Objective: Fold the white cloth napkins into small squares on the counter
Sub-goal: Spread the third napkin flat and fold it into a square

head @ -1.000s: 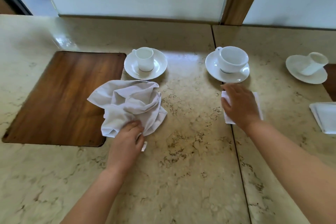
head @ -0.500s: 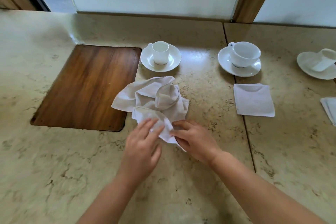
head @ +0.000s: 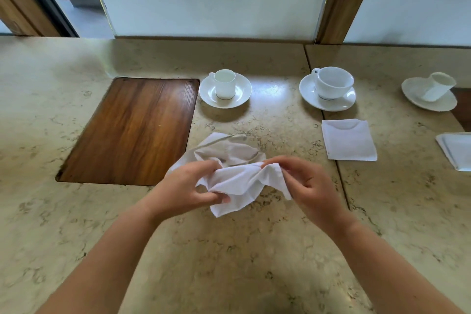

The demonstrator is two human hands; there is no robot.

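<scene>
A crumpled white napkin (head: 237, 178) is held over the marble counter (head: 229, 250), its far part still lying on the stone. My left hand (head: 188, 187) grips its left side with curled fingers. My right hand (head: 303, 181) pinches its right edge between thumb and fingers. A folded square napkin (head: 349, 140) lies flat to the right, below a cup. Another folded napkin (head: 456, 150) sits at the right edge, partly cut off.
A wooden inlay panel (head: 132, 130) is set into the counter at left. Behind the napkins stand a small cup on a saucer (head: 225, 89), a wide cup on a saucer (head: 328, 89) and a third cup with saucer (head: 430, 92). A glass partition runs along the back.
My right hand left the folded napkin and came over to the crumpled one. Both hands now hold that napkin and have raised its near part off the counter.
</scene>
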